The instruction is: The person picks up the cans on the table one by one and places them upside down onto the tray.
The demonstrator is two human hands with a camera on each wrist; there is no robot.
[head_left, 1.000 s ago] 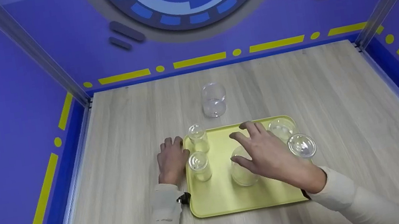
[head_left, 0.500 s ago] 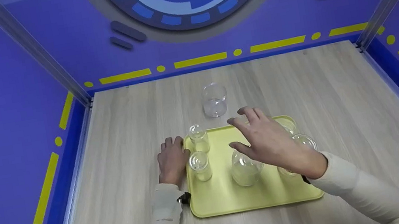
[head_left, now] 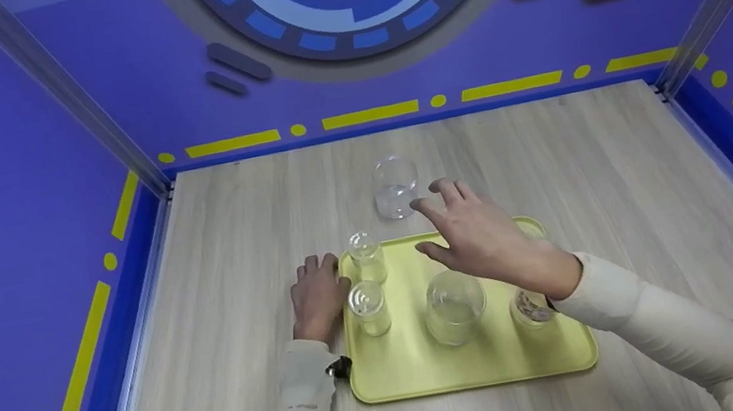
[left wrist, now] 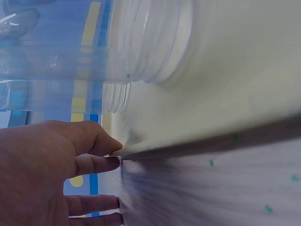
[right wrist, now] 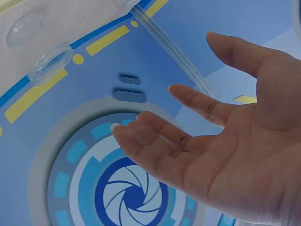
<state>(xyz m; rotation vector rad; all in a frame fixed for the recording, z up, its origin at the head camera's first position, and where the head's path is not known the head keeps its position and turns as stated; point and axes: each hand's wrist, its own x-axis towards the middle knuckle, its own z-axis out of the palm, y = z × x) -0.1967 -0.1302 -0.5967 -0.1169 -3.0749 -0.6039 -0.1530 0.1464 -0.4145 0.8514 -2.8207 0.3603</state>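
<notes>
My left hand (head_left: 317, 297) is at the left edge of the yellow tray (head_left: 422, 373). In the left wrist view its thumb and forefinger pinch the tray's rim, while the other fingertips are on the table. My right hand (head_left: 477, 232) hovers over the tray's far side, fingers spread and slightly bent, holding nothing. Just beyond its fingertips, a clear jar (head_left: 396, 187) stands on the table. Two narrow clear jars (head_left: 365, 258) stand at the tray's left, threaded mouths down. A wider clear jar (head_left: 455, 307) occupies the middle, below my right hand.
At the tray's right is a clear vessel (head_left: 533, 308), partly behind my right wrist, with a dark pattern showing through. Other clear ware at the far right corner is mostly hidden by my forearm. Blue printed panels (head_left: 349, 98) enclose the wooden table (head_left: 227, 205).
My right hand has moved away from the middle jar, up and toward the far clear jar, staying spread. My left hand has stayed at the tray's edge.
</notes>
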